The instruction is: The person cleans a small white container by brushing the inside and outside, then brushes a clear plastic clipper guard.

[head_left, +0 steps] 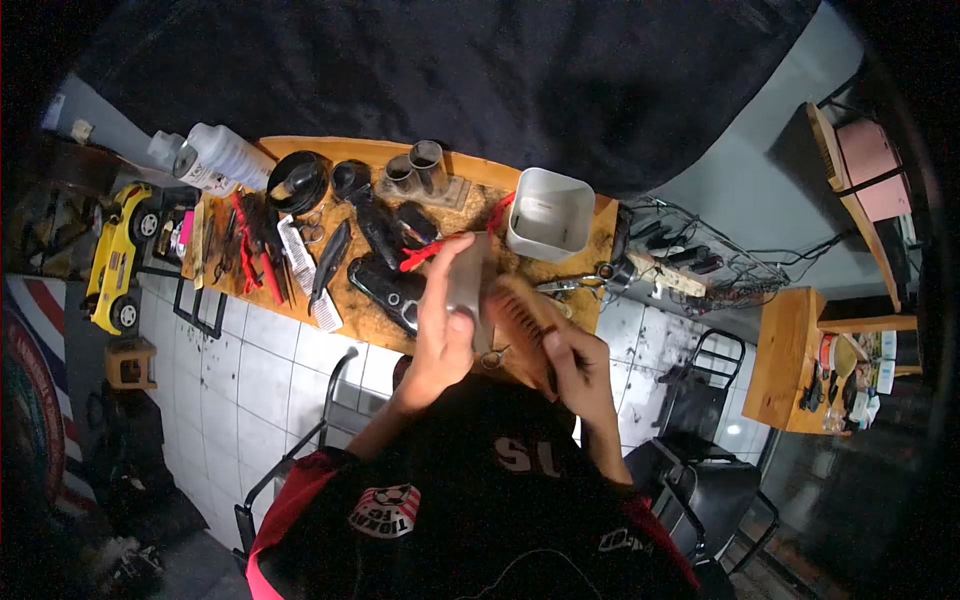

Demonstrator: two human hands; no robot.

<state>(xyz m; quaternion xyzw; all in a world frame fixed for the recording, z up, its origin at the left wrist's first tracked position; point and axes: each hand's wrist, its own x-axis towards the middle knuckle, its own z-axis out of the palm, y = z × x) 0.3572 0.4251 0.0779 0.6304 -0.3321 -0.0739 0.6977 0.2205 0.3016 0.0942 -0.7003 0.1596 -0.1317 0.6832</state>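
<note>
My left hand (440, 345) is closed around a grey, box-like object (466, 280), its fingers along the left side and the thumb across the front. In my right hand (583, 375) is a brown brush (520, 325), gripped at its lower end and slightly blurred. The brush is tilted, its head close beside the grey object. Both hands are over the front of a wooden table (365, 322). Just behind them stand a white square tub (549, 215) and a red clip-like piece (420, 258). Metal scissors (575, 283) lie right of the brush.
Left on the table are a white comb (298, 255), a black bowl (298, 182), a white bottle (225, 160) and several tools. Metal cups (428, 168) stand at the back. Cables (720, 240) hang to the right. A black chair (710, 495) stands at lower right.
</note>
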